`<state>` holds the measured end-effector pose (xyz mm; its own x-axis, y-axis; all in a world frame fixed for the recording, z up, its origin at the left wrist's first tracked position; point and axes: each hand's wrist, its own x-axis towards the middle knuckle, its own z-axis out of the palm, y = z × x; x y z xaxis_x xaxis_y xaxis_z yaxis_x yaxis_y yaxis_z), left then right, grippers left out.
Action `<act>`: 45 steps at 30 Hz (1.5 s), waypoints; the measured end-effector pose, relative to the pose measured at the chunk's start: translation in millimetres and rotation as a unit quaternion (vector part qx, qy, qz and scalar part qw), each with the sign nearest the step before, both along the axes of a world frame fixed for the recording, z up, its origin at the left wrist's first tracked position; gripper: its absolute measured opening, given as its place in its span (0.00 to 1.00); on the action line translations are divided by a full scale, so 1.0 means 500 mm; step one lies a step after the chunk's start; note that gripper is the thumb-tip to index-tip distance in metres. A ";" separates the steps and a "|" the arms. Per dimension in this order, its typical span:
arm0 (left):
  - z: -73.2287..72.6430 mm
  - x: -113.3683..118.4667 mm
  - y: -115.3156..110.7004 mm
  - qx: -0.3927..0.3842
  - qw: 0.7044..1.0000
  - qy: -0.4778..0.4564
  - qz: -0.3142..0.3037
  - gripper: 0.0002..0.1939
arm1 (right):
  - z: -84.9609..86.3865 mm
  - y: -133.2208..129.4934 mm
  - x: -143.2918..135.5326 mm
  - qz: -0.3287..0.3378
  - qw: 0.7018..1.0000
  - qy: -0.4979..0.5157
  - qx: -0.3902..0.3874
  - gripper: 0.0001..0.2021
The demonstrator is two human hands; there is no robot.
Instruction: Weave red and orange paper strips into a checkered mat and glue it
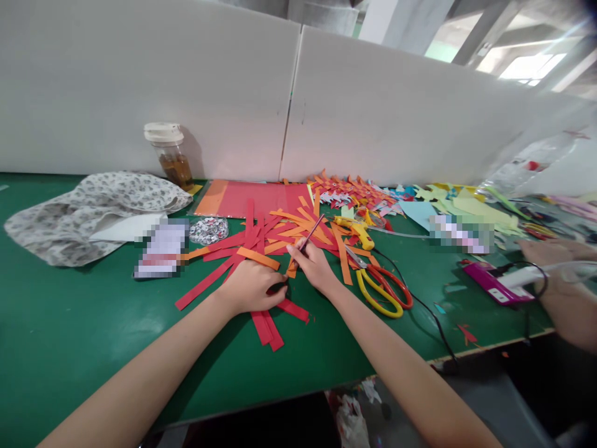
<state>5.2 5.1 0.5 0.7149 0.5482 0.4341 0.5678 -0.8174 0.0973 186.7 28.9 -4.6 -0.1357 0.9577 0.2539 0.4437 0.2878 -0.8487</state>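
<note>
Red strips (203, 291) and orange strips (342, 255) lie in a loose pile on the green table (224, 379). My left hand (254, 286) rests on the pile, its fingers curled, with an orange strip (258, 258) lying across them; the fingertips meet at a small orange piece (291, 267). In my right hand (313, 264) is a thin dark pencil-like stick (313, 232), pinched and pointing up to the right. The two hands are close together. Scissors (385, 289) with red and yellow handles lie open right of my right hand, beside a yellow glue gun (359, 233).
At the left are a patterned cloth (60, 218), a phone (163, 249), a lidded bottle (172, 162) and a bag of small round pieces (208, 231). A purple power strip (497, 283), a black cable (431, 314) and another person's arm (569, 298) are at the right.
</note>
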 end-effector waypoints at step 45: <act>-0.005 -0.007 0.003 0.068 0.998 0.020 0.001 0.14 | 0.016 -0.012 -0.004 0.046 0.999 -0.002 -0.011 0.14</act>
<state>1.8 6.8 -2.1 0.7316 0.4886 0.4754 0.5714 -0.8199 -0.0367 184.7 22.8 3.3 -0.2237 0.9468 0.2313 0.4199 0.3077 -0.8538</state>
